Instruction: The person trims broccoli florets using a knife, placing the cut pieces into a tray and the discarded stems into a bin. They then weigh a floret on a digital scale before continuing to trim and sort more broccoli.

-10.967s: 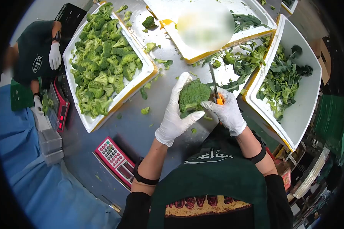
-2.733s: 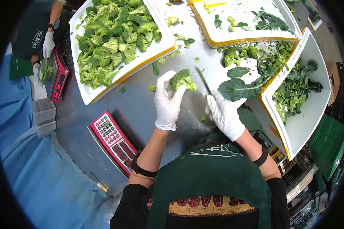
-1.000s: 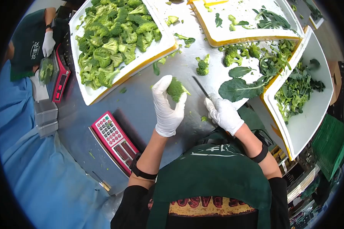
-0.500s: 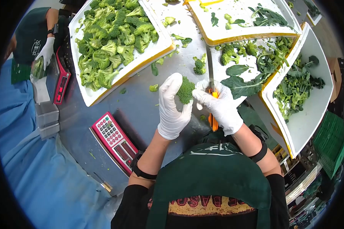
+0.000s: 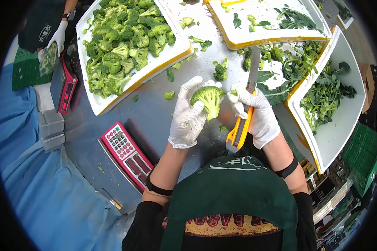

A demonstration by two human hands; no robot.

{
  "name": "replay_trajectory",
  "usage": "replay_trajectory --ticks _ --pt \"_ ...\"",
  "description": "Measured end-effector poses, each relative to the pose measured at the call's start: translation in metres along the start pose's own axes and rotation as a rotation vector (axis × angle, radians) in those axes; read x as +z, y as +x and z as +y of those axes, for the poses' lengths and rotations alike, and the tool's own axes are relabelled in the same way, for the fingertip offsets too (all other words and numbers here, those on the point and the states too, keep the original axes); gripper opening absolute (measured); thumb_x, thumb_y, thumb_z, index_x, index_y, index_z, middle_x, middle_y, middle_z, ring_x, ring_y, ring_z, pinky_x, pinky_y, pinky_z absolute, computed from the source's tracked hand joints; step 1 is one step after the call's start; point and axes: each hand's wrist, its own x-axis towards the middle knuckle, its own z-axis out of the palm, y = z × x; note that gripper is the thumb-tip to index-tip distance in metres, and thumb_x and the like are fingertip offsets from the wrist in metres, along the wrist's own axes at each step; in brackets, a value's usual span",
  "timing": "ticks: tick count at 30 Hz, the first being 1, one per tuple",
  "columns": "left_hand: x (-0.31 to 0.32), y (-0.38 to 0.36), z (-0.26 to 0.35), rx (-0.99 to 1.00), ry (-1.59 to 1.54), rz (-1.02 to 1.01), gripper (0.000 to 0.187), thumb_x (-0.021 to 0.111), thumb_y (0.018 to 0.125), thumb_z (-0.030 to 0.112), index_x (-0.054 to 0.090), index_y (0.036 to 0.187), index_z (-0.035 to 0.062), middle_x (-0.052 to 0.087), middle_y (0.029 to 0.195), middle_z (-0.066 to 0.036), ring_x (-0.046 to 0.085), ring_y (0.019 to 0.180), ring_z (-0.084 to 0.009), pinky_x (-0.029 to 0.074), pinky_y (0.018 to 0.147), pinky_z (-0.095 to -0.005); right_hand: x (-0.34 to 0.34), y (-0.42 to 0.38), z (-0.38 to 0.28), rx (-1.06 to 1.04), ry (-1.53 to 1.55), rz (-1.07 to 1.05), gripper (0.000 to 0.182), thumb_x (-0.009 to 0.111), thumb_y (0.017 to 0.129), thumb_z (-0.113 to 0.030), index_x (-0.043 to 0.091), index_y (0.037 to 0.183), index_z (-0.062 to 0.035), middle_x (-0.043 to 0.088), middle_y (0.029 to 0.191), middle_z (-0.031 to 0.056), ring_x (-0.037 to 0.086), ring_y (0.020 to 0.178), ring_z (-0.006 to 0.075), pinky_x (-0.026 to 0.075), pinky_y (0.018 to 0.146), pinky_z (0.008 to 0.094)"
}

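Observation:
My left hand (image 5: 187,115), in a white glove, is closed around a broccoli floret (image 5: 208,100), its pale cut stem pointing down and toward my right. Gripped in my gloved right hand (image 5: 256,112) is an orange utility knife (image 5: 241,127), its long blade extended up and away from me. A small green scrap (image 5: 233,92) shows at the right thumb and fingertips. Just beyond both hands, a loose broccoli piece (image 5: 220,71) lies on the metal table (image 5: 155,98).
A foam box full of florets (image 5: 175,52) stands at the far left. Another foam box (image 5: 255,39) holds leaf scraps; leaves fill a box at right (image 5: 347,113). A pink scale (image 5: 127,154) sits left of me. A co-worker's gloved hand (image 5: 58,37) holds a bagged item.
The floret has turned so its stem side shows. My right hand has moved right, away from it, with the knife tilting. The co-worker's hand has lifted the bagged item.

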Motion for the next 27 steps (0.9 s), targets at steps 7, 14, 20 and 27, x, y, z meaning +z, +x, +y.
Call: replay_trajectory --ticks 7,14,20,27 --pt "0.006 0.002 0.003 -0.066 -0.09 0.1 0.057 0.054 0.093 0.004 0.03 0.145 0.0024 0.043 0.139 -0.024 0.039 0.135 -0.0389 0.035 0.111 -0.0556 0.011 -0.012 0.005 -0.088 -0.629 0.264 0.022 0.064 0.094 -0.027 0.061 0.088 -0.0061 0.062 0.072 0.0021 0.05 0.054 0.0042 0.036 0.049 0.019" --pt "0.004 0.001 -0.005 -0.135 -0.114 0.34 0.04 0.048 0.096 0.004 0.04 0.135 0.0047 0.051 0.126 -0.017 0.057 0.114 -0.0297 0.048 0.101 -0.0469 -0.001 -0.019 0.031 -0.822 -1.801 0.047 0.02 0.064 0.076 -0.006 0.058 0.094 -0.0097 0.06 0.075 0.0087 0.061 0.063 0.0288 0.048 0.055 0.0372" --pt "0.015 -0.01 -0.015 -0.049 0.092 0.323 0.035 0.045 0.096 0.002 0.041 0.131 0.0054 0.05 0.122 -0.014 0.057 0.111 -0.0272 0.051 0.097 -0.0442 -0.005 -0.017 0.037 -0.732 -1.932 0.13 0.017 0.063 0.076 -0.008 0.055 0.091 -0.0099 0.057 0.071 0.0094 0.061 0.061 0.0284 0.047 0.054 0.0401" --pt "0.028 -0.005 0.019 0.093 0.302 0.414 0.032 0.052 0.099 0.013 0.043 0.128 0.0044 0.05 0.119 -0.011 0.058 0.107 -0.025 0.055 0.09 -0.042 -0.051 -0.003 0.013 -0.581 -1.792 0.546 0.021 0.063 0.087 -0.016 0.061 0.105 -0.0058 0.065 0.071 0.0187 0.065 0.065 0.0357 0.052 0.06 0.0439"
